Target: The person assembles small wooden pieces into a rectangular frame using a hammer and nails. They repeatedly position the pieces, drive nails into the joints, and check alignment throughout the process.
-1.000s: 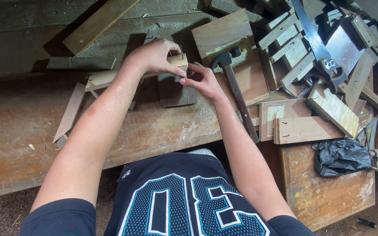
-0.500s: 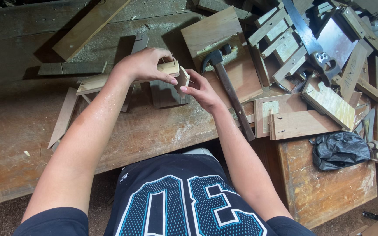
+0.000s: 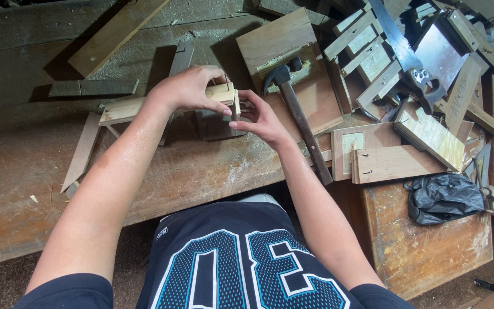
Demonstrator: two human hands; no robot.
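L fingers: left hand (image 3: pixel 187 88) curled over, pinching the small wood piece (image 3: pixel 222 93) at the end of a pale strip (image 3: pixel 122 110).
R fingers: right hand (image 3: pixel 260 117) part open, tips touching the piece's end, no full grip.
Piece: held just above the workbench (image 3: pixel 201 166), centre.
Risk: thin nail on top looks exposed; could prick a finger if the piece slips.
Nearby: hammer (image 3: pixel 295 111) just beside R hand; a nudge could knock it off.
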